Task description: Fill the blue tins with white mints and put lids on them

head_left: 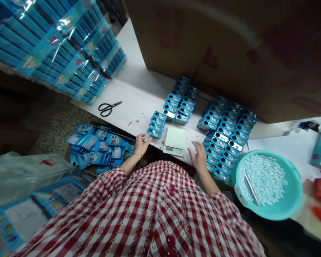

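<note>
Left hand [141, 145] at near edge of white worktop [133, 94], just left of short row of small, bright-blue, rectangular boxes with dark round spots on their upper faces [157, 121]. Thumb and forefinger extended right, toward nearest box of row, with only a narrow gap between fingertips and box corner, if any; contact cannot be told from this angle. Likewise cannot tell whether anything is pinched there.

Right hand [199, 157] over near edge, right of square, pale-green kitchen-type scale with small grey display [176, 138]. Grip wide: fingers curved, thumb well apart from forefinger, no object seen between. Nearest to right hand on its right: large block of same blue boxes, in three long rows [226, 137], running from near edge to far side.

Scale between both hands, apart from each; platform bare, display toward near edge. Short row just left of scale. Just beyond scale: two further rows of blue boxes, side by side [180, 103], reaching back toward tall brown cardboard carton [176, 39].

Farther left on worktop: black-handled scissors [111, 106], blades pointing right. Below edge, near left: heap of loose blue printed packets [104, 146]. At right, beyond large block: round turquoise plastic basin [296, 189] with pale-blue pellets [270, 178], slim silver rod [251, 189] lying on top of them.
</note>
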A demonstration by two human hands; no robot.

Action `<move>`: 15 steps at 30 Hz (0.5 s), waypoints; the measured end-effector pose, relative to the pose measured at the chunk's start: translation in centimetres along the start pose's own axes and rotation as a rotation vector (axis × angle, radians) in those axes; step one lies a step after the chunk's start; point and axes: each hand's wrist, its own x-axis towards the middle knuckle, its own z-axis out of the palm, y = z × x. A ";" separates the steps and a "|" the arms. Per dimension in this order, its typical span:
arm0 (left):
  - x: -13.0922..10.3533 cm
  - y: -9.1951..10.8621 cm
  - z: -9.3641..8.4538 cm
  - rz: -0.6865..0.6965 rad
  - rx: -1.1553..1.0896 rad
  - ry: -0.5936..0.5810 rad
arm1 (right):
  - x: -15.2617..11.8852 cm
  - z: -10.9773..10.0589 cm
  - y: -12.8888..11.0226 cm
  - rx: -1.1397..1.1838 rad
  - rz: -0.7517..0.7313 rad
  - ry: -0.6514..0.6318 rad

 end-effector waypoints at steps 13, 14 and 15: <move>4.9 3.9 0.9 0.591 0.580 -0.208 | 23.1 8.5 6.2 0.861 0.551 0.403; 5.1 4.7 1.5 0.622 0.650 -0.222 | 24.2 8.8 6.6 0.854 0.502 0.398; 5.5 5.5 2.2 0.659 0.700 -0.239 | 25.1 9.3 6.9 0.810 0.412 0.376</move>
